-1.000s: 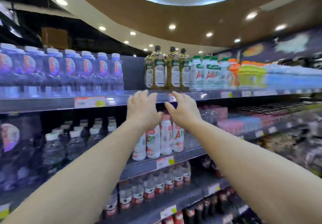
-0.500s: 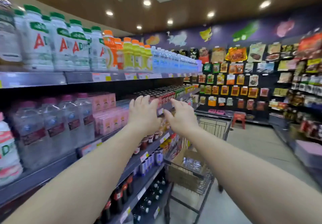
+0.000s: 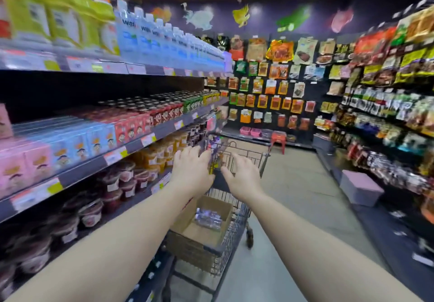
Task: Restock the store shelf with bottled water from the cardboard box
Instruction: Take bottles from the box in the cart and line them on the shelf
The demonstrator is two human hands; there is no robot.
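While both hands, left hand [image 3: 191, 170] and right hand [image 3: 242, 179], reach empty with each grip spread apart, the cardboard box [image 3: 202, 229] of bottled water [image 3: 209, 216] waits at six o'clock in the cart [image 3: 234, 226], apparently next.

Matt brown cardboard box [image 3: 204, 229], dark wire-metal cart [image 3: 237, 219], clear glossy plastic bottles [image 3: 209, 217]

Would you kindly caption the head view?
Both hands reach empty toward a cart holding the cardboard box of bottled water.
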